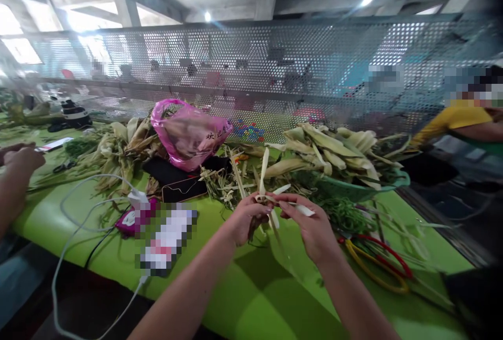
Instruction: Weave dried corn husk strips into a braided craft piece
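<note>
Pale strips of corn husk [263,172] cross one another between my hands, above the green table [251,287]. My left hand [251,219] pinches the strips where they meet. From the other side, my right hand [304,219] has its fingers closed on a strip whose flat end [304,210] sticks out past the fingertips. Other strip ends point upward and down from the crossing. Just right of my right hand lie a bundle of thin green strands [348,217] and scissors with red and yellow handles [377,264].
A green basin [396,180] heaped with corn husks [334,151] stands at right. A pink plastic bag [188,133], a phone [167,243] on a white cable and a purple charger block [135,219] lie left. Another person's hands [23,159] are at far left; a perforated metal screen [251,67] rises behind.
</note>
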The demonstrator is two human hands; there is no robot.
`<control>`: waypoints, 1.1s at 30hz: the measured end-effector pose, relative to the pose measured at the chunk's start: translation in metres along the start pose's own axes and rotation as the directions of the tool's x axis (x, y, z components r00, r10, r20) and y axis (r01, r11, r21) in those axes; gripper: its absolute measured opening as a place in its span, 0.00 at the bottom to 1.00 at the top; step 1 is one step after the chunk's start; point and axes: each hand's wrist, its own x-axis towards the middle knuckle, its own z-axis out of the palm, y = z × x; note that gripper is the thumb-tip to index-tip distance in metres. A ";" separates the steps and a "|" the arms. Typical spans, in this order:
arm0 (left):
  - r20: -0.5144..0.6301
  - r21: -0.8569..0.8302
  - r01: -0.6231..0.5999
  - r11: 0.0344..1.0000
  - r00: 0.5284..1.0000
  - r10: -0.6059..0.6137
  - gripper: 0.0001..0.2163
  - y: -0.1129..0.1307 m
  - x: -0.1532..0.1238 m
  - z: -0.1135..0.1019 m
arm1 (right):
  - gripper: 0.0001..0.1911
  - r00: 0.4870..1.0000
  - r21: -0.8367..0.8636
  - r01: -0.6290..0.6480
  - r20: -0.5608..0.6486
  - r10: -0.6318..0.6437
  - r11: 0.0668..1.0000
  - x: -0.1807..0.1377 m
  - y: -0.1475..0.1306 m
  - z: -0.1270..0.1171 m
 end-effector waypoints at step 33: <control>-0.094 -0.022 -0.020 1.000 0.995 0.018 0.11 0.008 0.004 -0.010 | 0.11 0.794 -0.623 0.598 0.375 -0.479 0.504 0.003 0.000 -0.007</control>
